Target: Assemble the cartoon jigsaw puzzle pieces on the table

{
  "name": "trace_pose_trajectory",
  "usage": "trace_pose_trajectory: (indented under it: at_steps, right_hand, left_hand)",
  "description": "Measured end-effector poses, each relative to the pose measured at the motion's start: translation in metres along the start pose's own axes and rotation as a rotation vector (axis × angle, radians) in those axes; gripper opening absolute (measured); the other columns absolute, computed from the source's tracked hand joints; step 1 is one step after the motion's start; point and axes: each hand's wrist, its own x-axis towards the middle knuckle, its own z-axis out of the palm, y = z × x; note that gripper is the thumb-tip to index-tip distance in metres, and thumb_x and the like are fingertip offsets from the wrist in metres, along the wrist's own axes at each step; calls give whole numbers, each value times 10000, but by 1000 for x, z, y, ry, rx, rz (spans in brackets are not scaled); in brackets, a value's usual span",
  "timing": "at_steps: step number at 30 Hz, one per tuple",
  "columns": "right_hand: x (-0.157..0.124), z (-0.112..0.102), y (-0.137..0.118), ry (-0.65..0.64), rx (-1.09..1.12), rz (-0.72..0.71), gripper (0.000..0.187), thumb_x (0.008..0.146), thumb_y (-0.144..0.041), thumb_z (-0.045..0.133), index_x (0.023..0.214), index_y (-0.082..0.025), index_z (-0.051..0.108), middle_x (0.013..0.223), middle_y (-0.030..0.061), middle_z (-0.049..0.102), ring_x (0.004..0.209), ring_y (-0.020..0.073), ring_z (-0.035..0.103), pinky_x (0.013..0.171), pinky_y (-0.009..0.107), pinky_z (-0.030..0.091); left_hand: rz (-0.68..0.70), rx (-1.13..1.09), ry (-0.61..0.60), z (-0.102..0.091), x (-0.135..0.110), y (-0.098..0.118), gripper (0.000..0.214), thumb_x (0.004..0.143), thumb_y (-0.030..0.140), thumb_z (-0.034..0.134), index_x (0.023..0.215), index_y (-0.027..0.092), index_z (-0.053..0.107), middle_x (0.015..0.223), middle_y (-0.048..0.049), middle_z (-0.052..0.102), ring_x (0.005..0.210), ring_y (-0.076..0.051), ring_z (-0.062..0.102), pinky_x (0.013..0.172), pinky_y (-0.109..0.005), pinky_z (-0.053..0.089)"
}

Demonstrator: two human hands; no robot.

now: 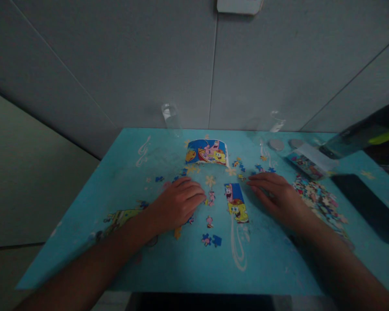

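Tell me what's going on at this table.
Someone is working among jigsaw pieces. The left hand is beside a pink piece; the right hand is by a yellow piece. Whether either holds anything is unclear. A joined block lies between the hands, a picture beyond it, and a pile right of the right hand.

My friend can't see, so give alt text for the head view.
Bare left hand and right hand flank a joined, rectangular, blue-and-yellow jigsaw section on a turquoise patterned table, near loose pieces and a curved cartoon sheet.

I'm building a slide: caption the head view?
Left hand and right hand flank a joined puzzle section, with a curved picture beyond and a piece pile at right.
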Motion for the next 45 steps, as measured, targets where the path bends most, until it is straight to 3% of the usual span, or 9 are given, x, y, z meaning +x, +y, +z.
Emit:
trace_pose_trajectory:
  at_steps: [18, 28, 33, 39, 45]
  right_hand:
    - [1, 1, 3, 23, 13, -1, 249, 973, -239, 562, 1163, -251, 722, 1178, 85, 725, 1107, 284, 671, 1003, 532, 535]
    - [2, 1, 5, 15, 10, -8, 237, 977, -227, 564, 1160, -233, 714, 1176, 88, 721, 1106, 273, 668, 1009, 507, 528]
    - [3, 2, 3, 20, 18, -17, 245, 979, -238, 561, 1168, -238, 717, 1162, 90, 732, 1088, 274, 677, 993, 517, 535]
    - [3, 1, 4, 2, 30, -18, 248, 985, -245, 553, 1173, -233, 714, 1173, 93, 722, 1097, 264, 669, 997, 509, 530]
    - [3, 2, 3, 0, 38, -12, 246, 981, -238, 557, 1168, -236, 717, 1166, 90, 724, 1092, 263, 671, 992, 499, 530]
  left_hand:
    - [6, 65, -51, 10, -4, -3, 144, 995, 178, 567, 1061, 188, 694, 1103, -56, 677, 1077, -209, 584, 1013, -424, 441]
    - [24, 51, -49, 0, -1, 2, 195, 983, 165, 547, 1130, 176, 676, 1100, -70, 692, 1061, -218, 596, 1005, -435, 442]
    - [44, 22, -71, -2, -2, 7, 170, 1007, 270, 550, 1071, 186, 683, 1035, -56, 693, 1018, -209, 600, 1014, -439, 421]
    - [94, -26, -131, -1, -1, 14, 284, 975, 466, 609, 1032, 199, 688, 1022, -48, 685, 1008, -216, 598, 996, -429, 414]
    - [90, -53, -107, 2, -3, 18, 275, 939, 474, 663, 1024, 214, 693, 1069, -49, 688, 1026, -223, 592, 980, -419, 398]
